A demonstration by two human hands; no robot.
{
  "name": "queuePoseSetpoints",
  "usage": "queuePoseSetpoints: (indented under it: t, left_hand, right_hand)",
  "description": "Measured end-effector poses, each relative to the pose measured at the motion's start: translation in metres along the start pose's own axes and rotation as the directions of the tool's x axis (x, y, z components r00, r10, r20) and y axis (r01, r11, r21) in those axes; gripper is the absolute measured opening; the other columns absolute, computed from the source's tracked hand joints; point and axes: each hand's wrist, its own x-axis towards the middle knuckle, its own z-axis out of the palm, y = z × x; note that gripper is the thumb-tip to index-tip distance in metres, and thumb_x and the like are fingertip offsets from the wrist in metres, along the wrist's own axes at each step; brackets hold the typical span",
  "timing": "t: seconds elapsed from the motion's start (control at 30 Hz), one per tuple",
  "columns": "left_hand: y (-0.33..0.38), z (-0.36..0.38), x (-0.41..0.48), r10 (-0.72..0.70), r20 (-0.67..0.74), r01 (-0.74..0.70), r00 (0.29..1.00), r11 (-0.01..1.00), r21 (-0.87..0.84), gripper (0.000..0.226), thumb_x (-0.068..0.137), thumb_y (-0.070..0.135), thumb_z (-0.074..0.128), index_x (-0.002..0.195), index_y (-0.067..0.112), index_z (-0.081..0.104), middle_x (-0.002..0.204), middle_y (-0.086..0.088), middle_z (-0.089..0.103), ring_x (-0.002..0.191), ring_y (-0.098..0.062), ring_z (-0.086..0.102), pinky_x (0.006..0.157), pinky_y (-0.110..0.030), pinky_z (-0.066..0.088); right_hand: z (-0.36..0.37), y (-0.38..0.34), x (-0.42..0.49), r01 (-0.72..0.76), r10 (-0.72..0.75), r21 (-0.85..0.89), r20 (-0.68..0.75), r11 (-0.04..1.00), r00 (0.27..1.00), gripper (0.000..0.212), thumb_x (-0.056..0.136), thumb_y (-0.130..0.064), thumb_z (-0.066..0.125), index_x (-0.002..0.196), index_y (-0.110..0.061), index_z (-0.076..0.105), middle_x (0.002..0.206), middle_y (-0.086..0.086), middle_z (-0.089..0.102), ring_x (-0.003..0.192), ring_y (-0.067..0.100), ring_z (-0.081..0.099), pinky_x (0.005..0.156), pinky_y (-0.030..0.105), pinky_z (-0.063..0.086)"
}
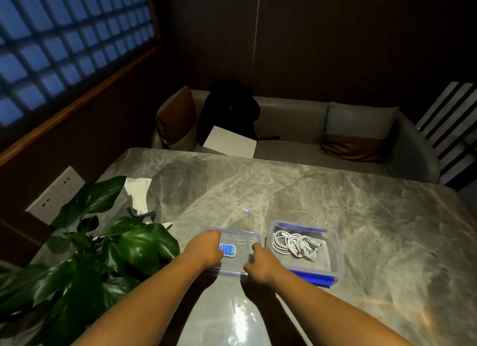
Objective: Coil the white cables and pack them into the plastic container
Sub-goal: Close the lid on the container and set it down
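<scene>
A clear plastic container [335, 245] with blue clips stands on the marble table, right of centre. Coiled white cables [294, 245] lie inside it. To its left lies the clear lid [240, 238], flat on the table, with a blue label in its middle. My left hand [206, 247] grips the lid's left side, fingers curled over the far left corner. My right hand [258, 263] holds the lid's right edge near its front corner, close to the container's left wall.
A large-leaved green plant [108, 250] crowds the table's left front. Crumpled white paper [138, 193] lies behind it. A small blue and white scrap [247, 212] sits beyond the lid. A grey sofa [296, 128] with a black bag and a white sheet stands behind the table.
</scene>
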Motion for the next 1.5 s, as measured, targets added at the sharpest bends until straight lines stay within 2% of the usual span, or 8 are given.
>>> queuePoseSetpoints:
  t: [0.23, 0.53, 0.9, 1.0, 1.17, 1.23, 1.33, 1.5]
  left_hand:
    - [-0.026, 0.012, 0.014, -0.102, 0.071, 0.1, 0.992, 0.994, 0.032, 0.041, 0.089, 0.032, 0.058, 0.121, 0.008, 0.051, 0.122, -0.016, 0.06, 0.11, -0.033, 0.06, 0.084, -0.035, 0.048]
    - [-0.038, 0.022, 0.02, -0.165, 0.058, 0.166, 0.985, 0.986, -0.016, 0.065, 0.088, 0.047, 0.062, 0.136, 0.01, 0.039, 0.124, -0.014, 0.058, 0.111, -0.03, 0.06, 0.085, -0.036, 0.048]
    - [-0.042, 0.024, 0.025, -0.227, -0.009, 0.225, 0.974, 0.967, -0.117, 0.087, 0.08, 0.064, 0.064, 0.142, 0.011, 0.033, 0.132, -0.016, 0.049, 0.116, -0.033, 0.056, 0.089, -0.039, 0.049]
    - [-0.041, 0.021, 0.026, -0.244, -0.055, 0.234, 0.968, 0.961, -0.151, 0.094, 0.077, 0.068, 0.065, 0.143, 0.011, 0.031, 0.134, -0.016, 0.045, 0.117, -0.035, 0.054, 0.088, -0.041, 0.048]
    - [-0.034, 0.004, 0.027, -0.287, -0.144, 0.242, 0.947, 0.933, -0.266, 0.096, 0.071, 0.072, 0.067, 0.14, 0.012, 0.034, 0.134, -0.015, 0.04, 0.11, -0.036, 0.059, 0.084, -0.042, 0.053]
    - [-0.027, -0.004, 0.027, -0.287, -0.183, 0.223, 0.94, 0.926, -0.305, 0.097, 0.072, 0.069, 0.07, 0.139, 0.009, 0.034, 0.135, -0.015, 0.036, 0.108, -0.037, 0.06, 0.082, -0.041, 0.051]
    - [-0.015, -0.012, 0.026, -0.273, -0.225, 0.196, 0.935, 0.929, -0.313, 0.095, 0.074, 0.064, 0.072, 0.138, 0.004, 0.034, 0.138, -0.016, 0.034, 0.109, -0.037, 0.06, 0.081, -0.039, 0.049]
    - [0.011, -0.015, 0.023, -0.253, -0.25, 0.168, 0.935, 0.934, -0.316, 0.085, 0.074, 0.064, 0.072, 0.128, 0.004, 0.046, 0.129, -0.013, 0.039, 0.098, -0.033, 0.063, 0.069, -0.033, 0.043]
  right_hand:
    - [0.022, -0.01, 0.012, -0.109, 0.111, 0.042, -0.057, 0.993, 0.992, 0.057, 0.086, -0.027, 0.057, 0.136, -0.017, 0.033, 0.127, 0.019, 0.048, 0.115, 0.038, 0.056, 0.093, 0.041, 0.049]
    - [0.026, -0.016, 0.026, -0.156, 0.154, -0.02, -0.078, 0.987, 0.985, 0.056, 0.086, -0.032, 0.056, 0.136, -0.017, 0.035, 0.121, 0.018, 0.061, 0.114, 0.037, 0.057, 0.092, 0.04, 0.048]
    - [0.028, -0.023, 0.03, -0.209, 0.247, 0.263, -0.118, 0.942, 0.962, 0.082, 0.078, -0.056, 0.069, 0.138, -0.015, 0.033, 0.13, 0.019, 0.043, 0.12, 0.037, 0.051, 0.102, 0.041, 0.044]
    - [0.027, -0.026, 0.028, -0.17, 0.232, 0.278, -0.207, 0.945, 0.95, 0.088, 0.078, -0.054, 0.07, 0.142, -0.01, 0.029, 0.135, 0.019, 0.035, 0.122, 0.038, 0.049, 0.102, 0.04, 0.044]
    - [0.013, -0.031, 0.028, -0.092, 0.213, 0.331, -0.35, 0.939, 0.912, 0.101, 0.081, -0.052, 0.071, 0.15, -0.001, 0.018, 0.147, 0.02, 0.027, 0.138, 0.038, 0.031, 0.112, 0.04, 0.033]
    - [0.005, -0.028, 0.029, -0.079, 0.219, 0.355, -0.372, 0.931, 0.902, 0.096, 0.081, -0.053, 0.07, 0.147, 0.0, 0.025, 0.145, 0.019, 0.028, 0.137, 0.037, 0.031, 0.111, 0.039, 0.034]
    - [-0.007, -0.019, 0.029, -0.067, 0.232, 0.373, -0.418, 0.926, 0.878, 0.073, 0.081, -0.052, 0.071, 0.129, -0.002, 0.047, 0.133, 0.017, 0.037, 0.128, 0.036, 0.04, 0.105, 0.037, 0.037]
    - [-0.028, 0.004, 0.028, -0.03, 0.246, 0.397, -0.506, 0.917, 0.827, 0.062, 0.079, -0.042, 0.077, 0.12, -0.005, 0.047, 0.127, 0.016, 0.04, 0.12, 0.035, 0.045, 0.098, 0.038, 0.041]
